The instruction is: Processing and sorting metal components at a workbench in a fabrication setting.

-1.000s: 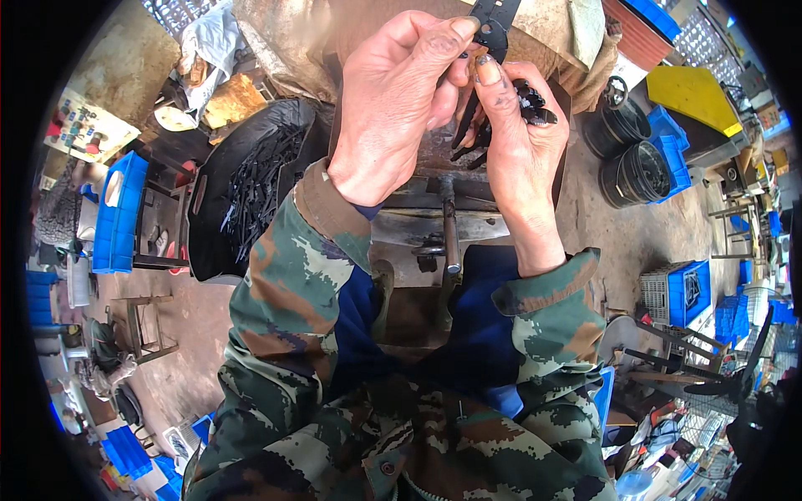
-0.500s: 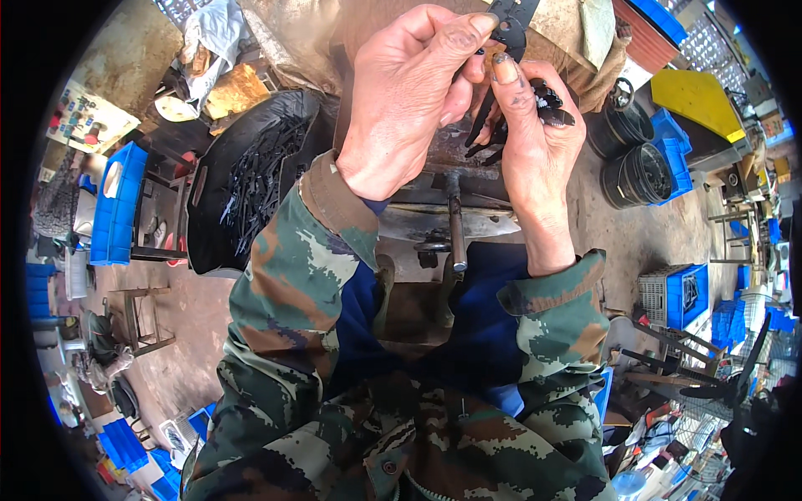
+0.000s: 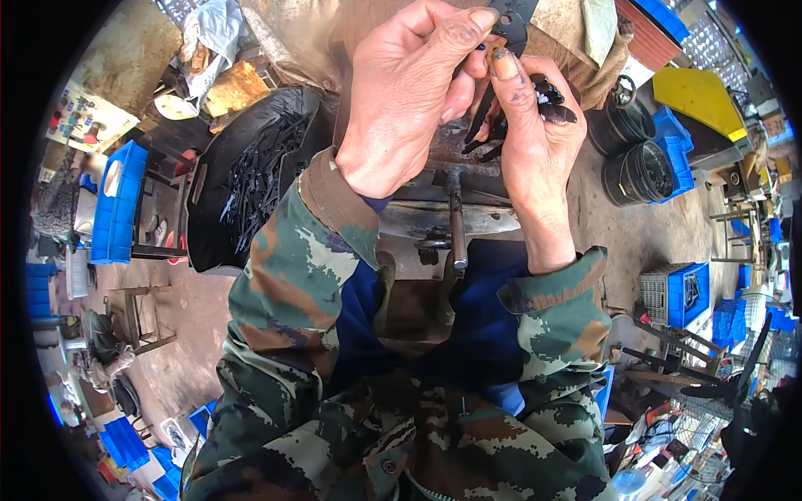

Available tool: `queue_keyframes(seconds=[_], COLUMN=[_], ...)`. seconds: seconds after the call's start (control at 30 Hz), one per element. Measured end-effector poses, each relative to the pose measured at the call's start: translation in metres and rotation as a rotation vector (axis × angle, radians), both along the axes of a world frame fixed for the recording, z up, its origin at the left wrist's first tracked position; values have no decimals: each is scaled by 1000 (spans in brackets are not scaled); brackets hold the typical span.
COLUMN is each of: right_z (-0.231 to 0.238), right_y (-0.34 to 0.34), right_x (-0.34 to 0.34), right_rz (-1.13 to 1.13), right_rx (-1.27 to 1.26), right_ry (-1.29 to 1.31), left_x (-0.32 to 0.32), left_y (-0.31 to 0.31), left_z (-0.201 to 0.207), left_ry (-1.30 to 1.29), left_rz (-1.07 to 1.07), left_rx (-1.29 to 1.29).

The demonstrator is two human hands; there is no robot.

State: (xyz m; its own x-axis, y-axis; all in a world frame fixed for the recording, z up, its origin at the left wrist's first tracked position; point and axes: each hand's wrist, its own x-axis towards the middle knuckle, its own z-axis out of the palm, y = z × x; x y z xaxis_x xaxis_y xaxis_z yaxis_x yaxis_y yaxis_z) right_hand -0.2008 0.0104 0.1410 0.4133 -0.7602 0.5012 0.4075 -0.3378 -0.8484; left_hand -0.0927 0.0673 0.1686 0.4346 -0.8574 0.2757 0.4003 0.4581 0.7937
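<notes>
My left hand pinches a flat black plate with holes between thumb and fingers at the top of the view; the plate's upper end is cut off by the picture's edge. Close beside it, my right hand is closed around several small black parts, shiny and dark, in its curled fingers. The right thumb and a fingertip meet at the plate's lower end. Dark narrow strips stick out below, between the two hands. What exactly the right fingertips pinch is hidden.
A black tub of thin black strips stands at left, near a blue crate. A metal bar projects from the bench before me. Black buckets and a yellow panel are at right. Brown cloth hangs beyond my hands.
The right thumb and fingertip have shifted slightly against the plate's lower end, and the plate has turned a little. Both hands otherwise keep their places and their hold.
</notes>
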Motion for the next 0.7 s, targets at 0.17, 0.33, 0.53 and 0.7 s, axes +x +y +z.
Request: queue_keyframes(seconds=[0.17,0.33,0.53,0.7], right_z=[-1,0,-2,-2], right_y=[-2,-2,-3,-2], right_x=[-2,-5,-5,-3], right_rz=[17,12,23,21], right_rx=[0,-9,-24,-30], right_ry=[-3,19,18,17], left_x=[-1,4,-1,-1], left_y=[0,-3,1,2], left_z=[1,-5,1,1], left_ry=[-1,-23,-16,-23], left_rz=[-11,-43,-29,-7], left_rx=[3,1,11,8])
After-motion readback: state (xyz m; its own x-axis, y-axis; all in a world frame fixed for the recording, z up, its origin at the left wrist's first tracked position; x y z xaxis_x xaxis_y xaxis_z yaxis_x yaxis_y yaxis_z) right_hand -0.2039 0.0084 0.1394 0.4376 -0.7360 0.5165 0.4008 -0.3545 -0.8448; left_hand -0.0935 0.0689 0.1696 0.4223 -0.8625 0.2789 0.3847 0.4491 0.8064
